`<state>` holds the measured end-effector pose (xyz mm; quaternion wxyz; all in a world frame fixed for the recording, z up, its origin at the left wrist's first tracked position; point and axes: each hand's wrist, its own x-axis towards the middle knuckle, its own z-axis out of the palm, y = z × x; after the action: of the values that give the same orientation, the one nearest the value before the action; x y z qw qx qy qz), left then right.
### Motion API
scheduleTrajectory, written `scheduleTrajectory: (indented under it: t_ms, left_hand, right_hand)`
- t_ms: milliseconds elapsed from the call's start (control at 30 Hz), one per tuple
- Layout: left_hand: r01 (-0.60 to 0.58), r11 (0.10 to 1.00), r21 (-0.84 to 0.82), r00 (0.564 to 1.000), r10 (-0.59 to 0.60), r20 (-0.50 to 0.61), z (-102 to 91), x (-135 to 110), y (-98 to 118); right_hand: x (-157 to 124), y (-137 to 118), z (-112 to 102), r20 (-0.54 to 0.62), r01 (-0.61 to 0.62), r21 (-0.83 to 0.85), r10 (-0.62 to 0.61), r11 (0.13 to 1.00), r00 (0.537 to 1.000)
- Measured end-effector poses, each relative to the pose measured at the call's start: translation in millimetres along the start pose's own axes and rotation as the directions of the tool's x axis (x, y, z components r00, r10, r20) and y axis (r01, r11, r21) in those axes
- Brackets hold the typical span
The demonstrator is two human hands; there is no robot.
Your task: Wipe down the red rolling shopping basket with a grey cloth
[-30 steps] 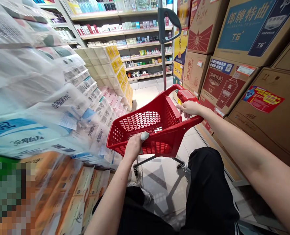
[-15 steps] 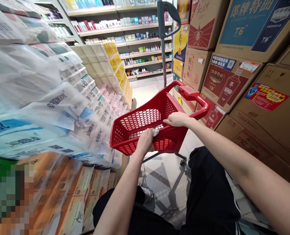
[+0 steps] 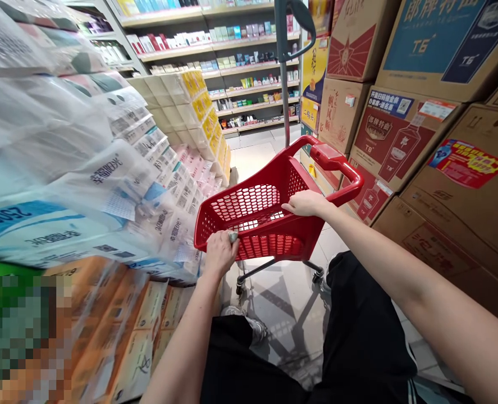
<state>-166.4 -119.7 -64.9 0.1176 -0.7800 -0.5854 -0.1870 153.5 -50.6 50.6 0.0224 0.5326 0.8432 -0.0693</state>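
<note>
A red plastic shopping cart (image 3: 269,247) with perforated basket walls stands in front of me, and its basket holds nothing I can see. My left hand (image 3: 220,251) is closed around a crumpled pale wipe (image 3: 233,237), which it presses on the near rim towards the basket's left end. Farther right along that same rim, my right hand (image 3: 306,203) grips the edge, fingers curled over to the inside. Beyond it rises the cart's red handle (image 3: 352,178).
Plastic-wrapped tissue packs (image 3: 118,168) are stacked on the left, above orange packs (image 3: 101,314). Cardboard cartons (image 3: 394,134) line the right side. Behind the cart stand a grey pole with a loop handle (image 3: 283,73) and shelves of small products (image 3: 249,47).
My left hand has slid left along the near rim with the wipe. The right hand keeps its grip on the rim, and the view has shifted slightly.
</note>
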Motion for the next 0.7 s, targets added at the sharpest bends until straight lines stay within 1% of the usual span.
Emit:
scheduleTrajectory:
  t_ms: [67, 200, 267, 333, 400, 467, 600, 700]
  left_hand:
    - [-0.034, 0.998, -0.054, 0.999, 0.034, -0.01, 0.7, 7.2, 24.8]
    - [-0.164, 0.969, -0.184, 0.986, 0.167, 0.002, 6.8, 28.8, 78.9]
    - [-0.19, 0.962, -0.196, 0.982, 0.191, -0.016, 11.6, 37.5, 94.1]
    - [-0.186, 0.963, -0.195, 0.982, 0.185, -0.025, 15.8, 41.1, 96.2]
    - [-0.174, 0.967, -0.186, 0.985, 0.174, -0.017, 18.0, 38.4, 86.0]
    - [-0.158, 0.976, -0.152, 0.987, 0.159, -0.002, 17.2, 30.4, 66.4]
    - [-0.089, 0.995, -0.04, 0.996, 0.09, 0.023, 9.6, 5.9, 11.2]
    - [0.002, 1.0, 0.028, 0.999, -0.004, 0.043, 3.3, -14.3, -32.9]
  right_hand:
    - [0.1, -1.3, 0.2, -0.005, -0.003, -0.009, 0.003, 1.0, 1.0]
    - [-1.5, -2.0, -0.1, -0.012, 0.03, -0.029, -0.03, 0.999, 0.999]
    - [-2.3, -1.2, -0.4, -0.02, 0.046, -0.03, -0.047, 0.998, 0.999]
    - [-2.6, 0.0, -0.5, -0.026, 0.043, -0.028, -0.043, 0.999, 0.999]
    - [-2.4, 1.2, -0.5, -0.022, 0.027, -0.024, -0.027, 0.999, 0.999]
    - [-2.3, 1.9, -0.4, -0.018, 0.016, -0.018, -0.017, 1.0, 1.0]
    - [-2.2, 2.1, 0.0, -0.023, 0.028, -0.012, -0.028, 1.0, 0.999]
    - [-1.4, 2.5, 1.0, -0.023, 0.022, -0.029, -0.023, 0.999, 0.999]
